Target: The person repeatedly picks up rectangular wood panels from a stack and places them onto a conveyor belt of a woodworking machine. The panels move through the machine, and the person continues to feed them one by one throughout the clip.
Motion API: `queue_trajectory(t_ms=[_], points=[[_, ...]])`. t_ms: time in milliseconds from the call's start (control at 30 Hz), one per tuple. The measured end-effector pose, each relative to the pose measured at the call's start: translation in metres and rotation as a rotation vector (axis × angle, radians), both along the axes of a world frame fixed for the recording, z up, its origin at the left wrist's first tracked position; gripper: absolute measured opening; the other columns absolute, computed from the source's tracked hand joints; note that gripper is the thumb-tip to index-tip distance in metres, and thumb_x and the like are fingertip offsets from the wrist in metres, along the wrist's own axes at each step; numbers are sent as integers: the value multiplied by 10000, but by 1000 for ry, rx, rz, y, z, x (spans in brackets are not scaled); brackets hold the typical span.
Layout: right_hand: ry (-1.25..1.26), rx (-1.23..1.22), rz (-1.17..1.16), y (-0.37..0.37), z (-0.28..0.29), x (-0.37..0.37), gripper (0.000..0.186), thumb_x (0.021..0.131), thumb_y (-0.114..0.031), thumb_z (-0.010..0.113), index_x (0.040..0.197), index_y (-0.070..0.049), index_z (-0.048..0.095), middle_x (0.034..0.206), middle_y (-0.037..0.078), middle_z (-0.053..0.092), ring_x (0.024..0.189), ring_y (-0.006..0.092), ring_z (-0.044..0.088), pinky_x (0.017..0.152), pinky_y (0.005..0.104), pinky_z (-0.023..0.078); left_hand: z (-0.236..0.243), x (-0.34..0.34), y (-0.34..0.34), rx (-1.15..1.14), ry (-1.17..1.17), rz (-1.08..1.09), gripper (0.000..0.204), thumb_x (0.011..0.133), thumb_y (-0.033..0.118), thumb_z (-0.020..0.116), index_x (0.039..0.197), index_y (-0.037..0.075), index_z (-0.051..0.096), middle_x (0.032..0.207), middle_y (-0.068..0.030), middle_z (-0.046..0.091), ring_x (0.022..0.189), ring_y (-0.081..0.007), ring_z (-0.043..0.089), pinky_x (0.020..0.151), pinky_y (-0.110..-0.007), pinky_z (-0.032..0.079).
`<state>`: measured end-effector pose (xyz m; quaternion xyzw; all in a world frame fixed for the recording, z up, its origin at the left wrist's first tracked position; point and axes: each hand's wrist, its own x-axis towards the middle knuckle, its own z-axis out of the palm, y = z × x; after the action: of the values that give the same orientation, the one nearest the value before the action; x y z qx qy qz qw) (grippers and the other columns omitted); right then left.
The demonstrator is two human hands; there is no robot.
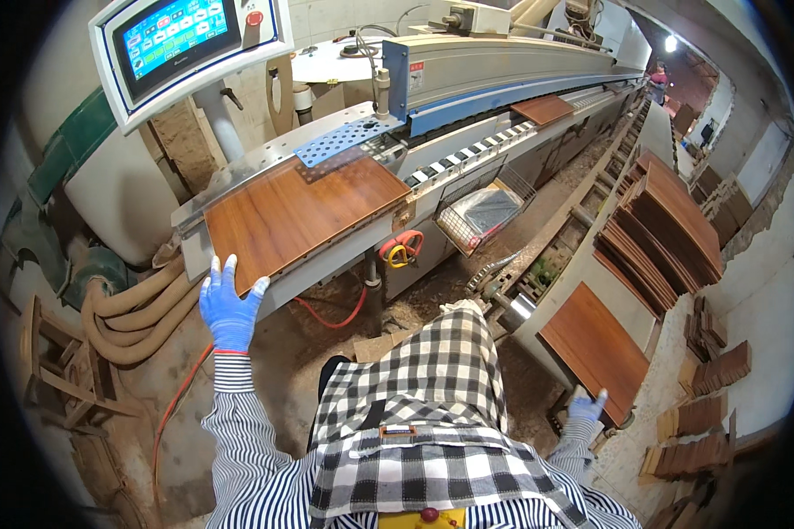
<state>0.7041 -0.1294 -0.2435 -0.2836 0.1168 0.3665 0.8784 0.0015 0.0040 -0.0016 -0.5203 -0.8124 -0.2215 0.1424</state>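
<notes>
Brown panel [304, 207] on machine table [328, 263], your left hand [229, 307] nearer.
It spreads wide at the panel's near-left end, long axis running forward-right; your right hand's [584, 408] grip beside second panel [595, 348]: cannot tell.

Through my remote feed I saw a blue glove [228, 322] with whitish fingertips [230, 262] on the left hand [227, 309], its cuff edged in red, and a paler blue glove [584, 408] on the right hand [585, 406]. Both sleeves [244, 432] bore narrow dark and white stripes. My wearer's checked apron [415, 379] was black, white and grey, with 1 small rectangular patch [398, 431] bordered in orange-brown; below showed something yellow [450, 518] and 1 dark red bead [429, 514].
</notes>
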Motion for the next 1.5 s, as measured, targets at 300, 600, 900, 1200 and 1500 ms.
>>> queue_trajectory(t_ms=[300,600,900,1200,1500], points=[[-68,-337,11,19,5,-12,636,793,-327,727,1277,-22,447,1275,183,463,1188,360,449,1005,441,437,-1,-21,-18,37,-63,-191,562,839,354,673,1305,74,531,1400,-174,456,1231,-344,459,1066,-421,328],[-26,-334,10,24,-21,-16,715,781,-456,717,1290,-23,465,1338,119,485,1252,286,418,1093,419,285,-2,-33,-34,137,-160,-361,439,867,237,640,1261,59,563,1339,-139,530,1211,-297,497,1098,-414,296],[59,-274,-5,24,-7,-23,759,776,-479,714,1319,-20,450,1335,105,498,1258,289,420,1092,411,283,6,-33,-31,91,-143,-394,430,865,205,640,1256,44,565,1316,-162,542,1212,-308,496,1090,-408,305],[126,-232,-42,25,-8,-16,729,779,-440,717,1321,-32,452,1346,98,491,1241,293,436,1065,409,309,11,-3,3,67,-12,-374,469,836,286,672,1251,87,579,1265,-168,567,1218,-333,477,1071,-425,321],[160,-255,-58,23,-2,-18,678,725,-384,786,1233,-26,516,1273,92,551,1176,272,486,1006,383,382,14,4,11,30,-48,-361,503,830,307,677,1273,100,562,1276,-169,561,1246,-345,450,1076,-434,312]])
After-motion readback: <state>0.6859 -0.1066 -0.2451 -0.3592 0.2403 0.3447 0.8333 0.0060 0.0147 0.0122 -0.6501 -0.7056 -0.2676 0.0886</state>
